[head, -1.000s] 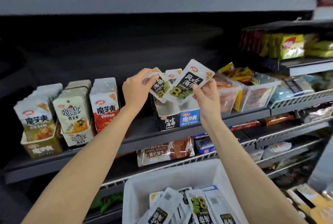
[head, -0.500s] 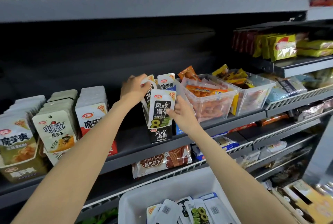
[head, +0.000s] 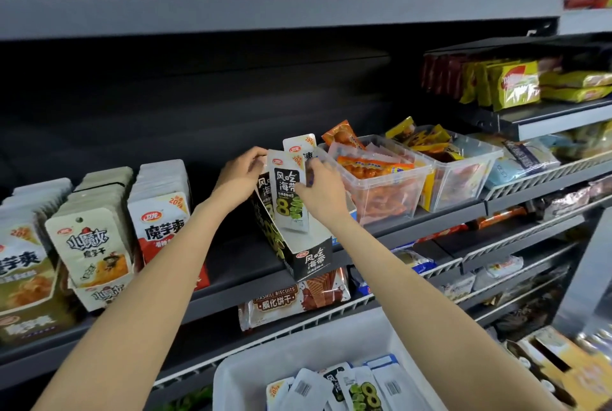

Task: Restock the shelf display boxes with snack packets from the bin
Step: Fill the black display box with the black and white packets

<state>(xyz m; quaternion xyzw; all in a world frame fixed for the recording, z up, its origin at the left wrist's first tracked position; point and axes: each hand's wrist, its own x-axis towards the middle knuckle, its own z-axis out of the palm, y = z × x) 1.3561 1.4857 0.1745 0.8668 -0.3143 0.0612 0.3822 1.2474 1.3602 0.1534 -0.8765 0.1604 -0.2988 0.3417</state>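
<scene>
**Seaweed packets going into the black box, almost seated**

So the black display box (head: 299, 245) sits right under both my hands on the shelf (head: 430, 222), open top facing up at me. The seaweed snack packets (head: 287, 193) are standing upright in it, long axis vertical, so the move is basically straight down and a bit back.

My right hand (head: 323, 192) is the nearer one, just to the right of the front packet, fingers curled and pinching its right edge. My left hand (head: 240, 177) is on the far left side of the stack, fingers wrapped round the top of the packets behind, holding them upright.

Bottom of the front packet looks tucked behind the box's front lip, though I can't tell if it's fully down. More packets wait in the white bin (head: 265, 357), well below my hands.
</scene>
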